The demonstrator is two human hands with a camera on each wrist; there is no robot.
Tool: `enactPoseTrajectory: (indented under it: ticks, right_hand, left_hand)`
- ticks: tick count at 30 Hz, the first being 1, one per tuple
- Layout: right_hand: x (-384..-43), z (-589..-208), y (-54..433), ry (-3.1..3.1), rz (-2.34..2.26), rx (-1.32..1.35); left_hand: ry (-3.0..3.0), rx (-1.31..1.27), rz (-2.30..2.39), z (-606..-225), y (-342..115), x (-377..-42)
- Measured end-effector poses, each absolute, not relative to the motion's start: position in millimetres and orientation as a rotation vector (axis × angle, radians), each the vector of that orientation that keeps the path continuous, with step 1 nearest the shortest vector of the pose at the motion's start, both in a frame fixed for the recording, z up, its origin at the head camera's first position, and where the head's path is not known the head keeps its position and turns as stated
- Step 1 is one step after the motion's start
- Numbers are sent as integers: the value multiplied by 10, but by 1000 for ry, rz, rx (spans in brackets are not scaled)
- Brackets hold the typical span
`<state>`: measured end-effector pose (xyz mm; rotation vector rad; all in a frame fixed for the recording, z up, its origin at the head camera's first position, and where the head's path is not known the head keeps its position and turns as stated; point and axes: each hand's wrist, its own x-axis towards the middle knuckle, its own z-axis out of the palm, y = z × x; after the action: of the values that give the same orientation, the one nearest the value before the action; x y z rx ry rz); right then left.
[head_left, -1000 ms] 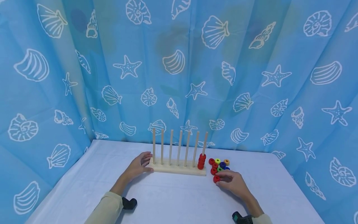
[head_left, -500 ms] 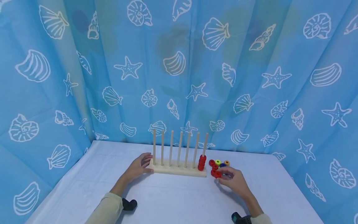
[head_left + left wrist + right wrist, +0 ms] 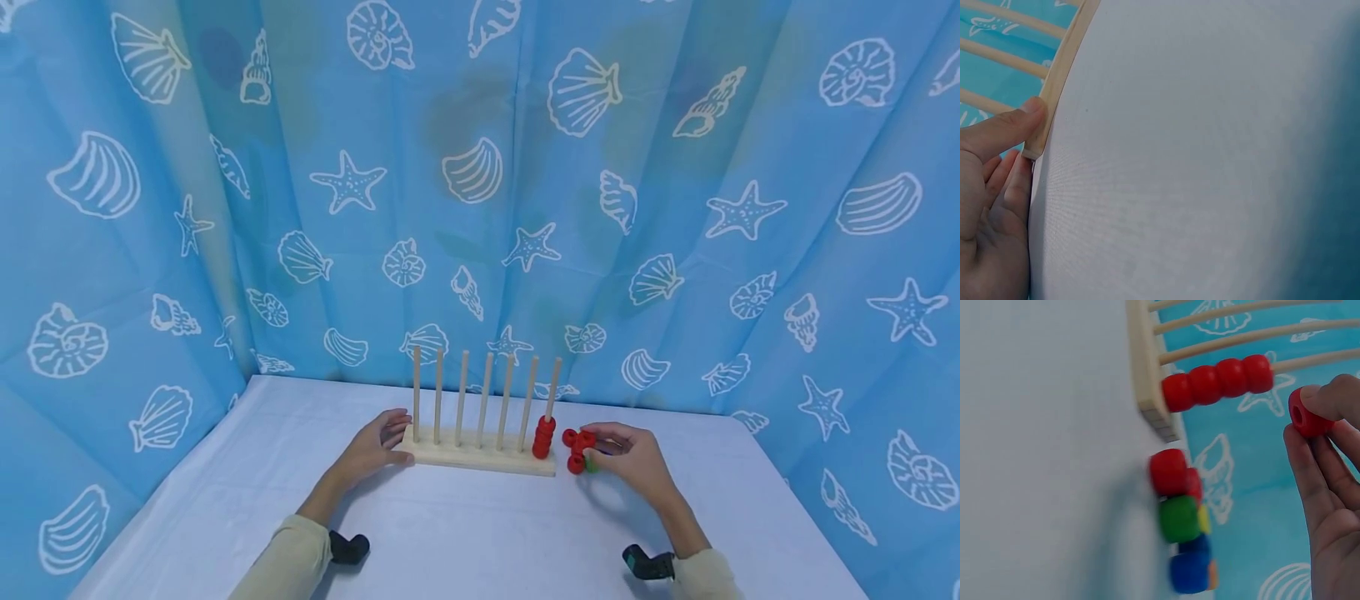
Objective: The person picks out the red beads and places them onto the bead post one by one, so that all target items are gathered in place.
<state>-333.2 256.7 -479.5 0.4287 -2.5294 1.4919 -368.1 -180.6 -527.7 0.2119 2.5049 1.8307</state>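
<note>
A wooden peg stand (image 3: 480,457) with several upright pegs stands on the white table. Several red beads (image 3: 543,438) are stacked on its rightmost peg. At the stand's left end, my left hand (image 3: 370,446) grips the base, with the thumb on the front edge (image 3: 1034,106) and the fingers partly hidden behind the end. My right hand (image 3: 641,460) pinches a red bead (image 3: 1311,414) between thumb and fingers, raised above the loose beads to the right of the stand. The bead's hole shows in the right wrist view.
Loose beads lie right of the stand: red (image 3: 1168,472), green (image 3: 1179,519), blue (image 3: 1189,572), with yellow and orange ones partly hidden behind. The white tablecloth (image 3: 480,533) spreads in front. A blue shell-patterned curtain (image 3: 480,208) hangs behind the table.
My right hand has lifted the red bead up from the near side of the loose beads, moving slightly away from me. The left hand keeps its place on the stand.
</note>
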Motion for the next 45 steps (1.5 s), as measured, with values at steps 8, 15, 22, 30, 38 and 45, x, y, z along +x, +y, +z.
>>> enactPoseTrajectory:
  ticks: [8, 15, 22, 30, 38, 45]
  right_hand:
    - [-3445, -4452, 2535, -2510, 1440, 473]
    - [-3530, -4083, 2438, -2450, 1455, 504]
    - [-3619, -3834, 2344, -2374, 1476, 589]
    - [-3673, -3681, 2268, -2339, 1503, 619]
    - [-3705, -3594, 2167, -2311, 1536, 627]
    - [-3723, -3612, 2126, -2307, 1548, 623]
  left_hand:
    - [2511, 220, 1822, -5289, -1801, -3702]
    - [2527, 210, 1791, -5318, -1807, -3722]
    - [2525, 202, 1813, -5330, -1821, -3723]
    - [2570, 199, 1753, -5309, -1805, -3713]
    - [2549, 216, 1781, -5319, -1816, -3719]
    - [2545, 221, 1785, -5339, -1826, -3736]
